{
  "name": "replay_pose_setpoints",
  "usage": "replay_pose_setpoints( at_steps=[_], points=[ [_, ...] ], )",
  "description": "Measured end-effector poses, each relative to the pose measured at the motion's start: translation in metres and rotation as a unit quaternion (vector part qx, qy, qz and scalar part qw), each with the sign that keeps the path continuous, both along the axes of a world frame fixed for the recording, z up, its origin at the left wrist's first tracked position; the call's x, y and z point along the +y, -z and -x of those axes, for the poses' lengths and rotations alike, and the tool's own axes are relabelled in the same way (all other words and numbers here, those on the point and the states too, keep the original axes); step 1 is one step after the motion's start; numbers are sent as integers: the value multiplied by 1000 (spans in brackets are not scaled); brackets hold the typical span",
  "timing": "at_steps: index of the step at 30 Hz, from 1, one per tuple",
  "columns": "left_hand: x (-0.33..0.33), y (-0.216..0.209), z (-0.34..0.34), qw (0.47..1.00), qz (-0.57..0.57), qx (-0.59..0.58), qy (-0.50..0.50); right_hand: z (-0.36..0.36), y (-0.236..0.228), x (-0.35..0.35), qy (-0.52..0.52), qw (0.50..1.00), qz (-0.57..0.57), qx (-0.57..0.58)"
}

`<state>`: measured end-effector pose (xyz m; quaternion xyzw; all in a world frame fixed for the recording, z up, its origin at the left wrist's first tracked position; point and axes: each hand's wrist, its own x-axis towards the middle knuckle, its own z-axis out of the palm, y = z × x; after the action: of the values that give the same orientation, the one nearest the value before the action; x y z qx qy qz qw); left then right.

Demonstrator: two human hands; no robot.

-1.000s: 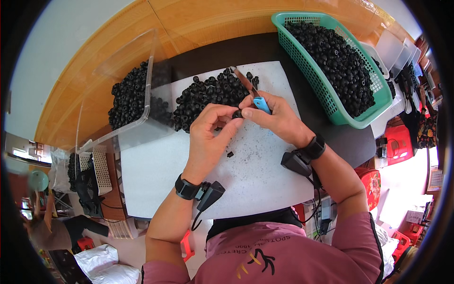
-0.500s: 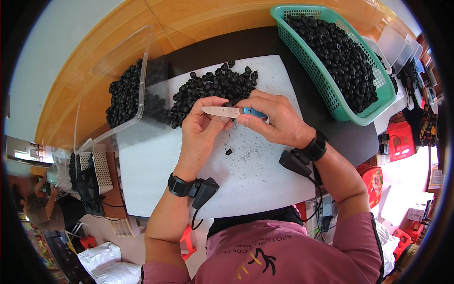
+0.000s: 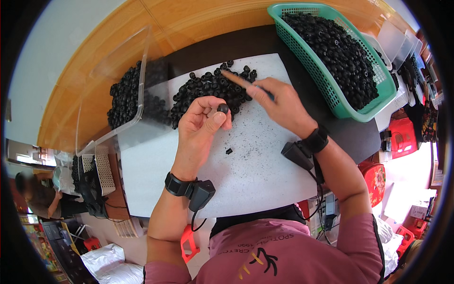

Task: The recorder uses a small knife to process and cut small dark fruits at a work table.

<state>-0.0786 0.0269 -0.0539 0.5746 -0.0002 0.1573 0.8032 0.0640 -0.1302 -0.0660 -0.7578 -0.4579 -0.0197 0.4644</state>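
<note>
Between the thumb and fingers of my left hand (image 3: 201, 123) is a small round black part (image 3: 222, 108), rubber or plastic by its look. My right hand (image 3: 281, 102) grips a small knife (image 3: 238, 79) by its blue handle, partly hidden by the fingers. The blade points up and left over a pile of black parts (image 3: 208, 87), apart from the part in my left hand. Below the hands, a short black scrap (image 3: 229, 151) lies on the white sheet (image 3: 265, 175) amid dark crumbs.
At the left stands a clear plastic bin (image 3: 142, 94) with many black parts in it. A green mesh basket (image 3: 326, 102) heaped with similar parts sits at the back right. Wrist straps with black boxes and cables are on both forearms. Another person (image 3: 42, 196) is at far left.
My right hand has drawn the knife away from the black part, up and to the right, its blade now tilted. My left hand still pinches the part, now more exposed.
</note>
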Motion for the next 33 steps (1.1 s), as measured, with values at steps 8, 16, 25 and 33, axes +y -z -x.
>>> replay_pose_setpoints(
  at_steps=[8, 16, 25, 33],
  points=[
    [-5, 5, -3, 998, -46, 40, -25, 18, -25, -2, -111, 959, -1, 259],
    [-5, 5, -5, 998, -44, 47, -8, 16, -29, -4, -144, 936, 38, 318],
    [-3, -22, 3, 998, 37, 47, 27, 12, -23, -5, -51, 938, 2, 342],
    [11, -99, -11, 951, 263, -141, -78, -1, -19, -3, -4, 934, -90, 347]
  ],
)
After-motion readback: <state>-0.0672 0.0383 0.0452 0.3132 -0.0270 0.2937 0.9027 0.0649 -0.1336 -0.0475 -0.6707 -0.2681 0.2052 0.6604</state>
